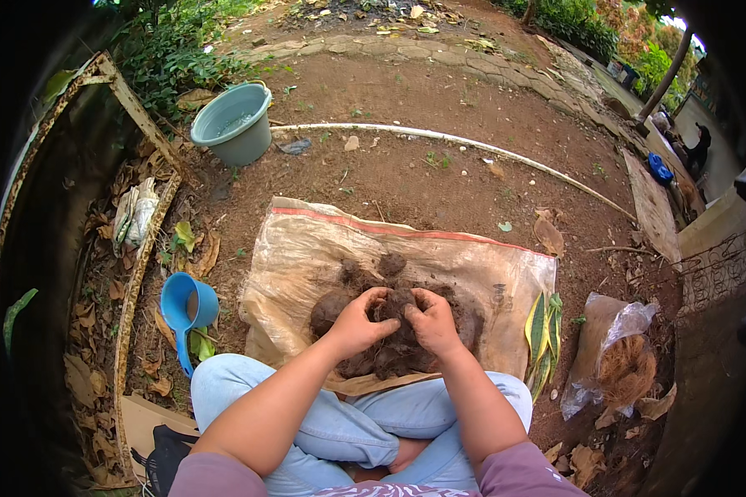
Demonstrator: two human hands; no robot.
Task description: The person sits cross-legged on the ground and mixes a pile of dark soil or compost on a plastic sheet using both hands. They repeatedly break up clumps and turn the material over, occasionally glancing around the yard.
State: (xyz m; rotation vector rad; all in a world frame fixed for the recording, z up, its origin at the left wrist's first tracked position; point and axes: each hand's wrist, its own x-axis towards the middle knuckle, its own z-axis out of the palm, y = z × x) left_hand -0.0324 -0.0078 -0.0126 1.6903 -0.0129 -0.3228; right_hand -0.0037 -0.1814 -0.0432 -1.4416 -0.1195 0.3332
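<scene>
My left hand (365,320) and my right hand (432,320) hold a ball of dark soil (400,302) between their fingers. Beneath them more dark, fibrous soil (388,357) is heaped on a worn woven plastic sack (298,261) with a red stripe. Just beyond my hands lies a small round soil ball (391,265), with another clump (350,271) to its left. A larger rounded lump (329,314) rests left of my left hand. Variegated snake plant leaves (538,338) lie at the sack's right edge.
A blue plastic dipper (204,304) stands at left; farther off is a grey-green bucket (233,124) holding water. A plastic bag with brown fibre (625,366) lies right. A rusty metal frame (140,267) runs along the left. A white pipe (447,135) crosses the ground. Someone in dark clothing (699,149) is far right.
</scene>
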